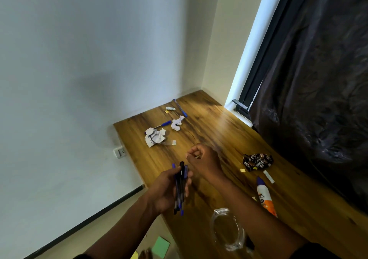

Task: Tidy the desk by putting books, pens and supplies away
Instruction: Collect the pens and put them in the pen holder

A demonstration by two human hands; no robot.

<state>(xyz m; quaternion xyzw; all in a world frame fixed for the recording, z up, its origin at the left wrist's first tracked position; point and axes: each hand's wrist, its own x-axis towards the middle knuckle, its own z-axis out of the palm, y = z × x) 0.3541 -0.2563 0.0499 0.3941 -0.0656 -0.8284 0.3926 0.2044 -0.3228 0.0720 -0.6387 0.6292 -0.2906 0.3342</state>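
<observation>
From the head view, the left hand (169, 187) has its grip wrapped round a bundle of pens (180, 189), gathered upright so they can go away together. The right hand (203, 160) hovers over the wooden surface (219, 131), fingers curled; whether it pinches anything, I cannot tell. Two more pens (180, 107) lie beside crumpled paper (155, 137) at the far end, probably next.

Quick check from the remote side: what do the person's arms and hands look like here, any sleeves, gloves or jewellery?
Both forearms are bare, with no sleeves showing over them. The left hand and right hand wear no gloves, and no rings, watch or bracelet can be seen on either wrist. At the bottom right edge a bit of dark fabric shows, possibly a short sleeve or shirt.
</observation>
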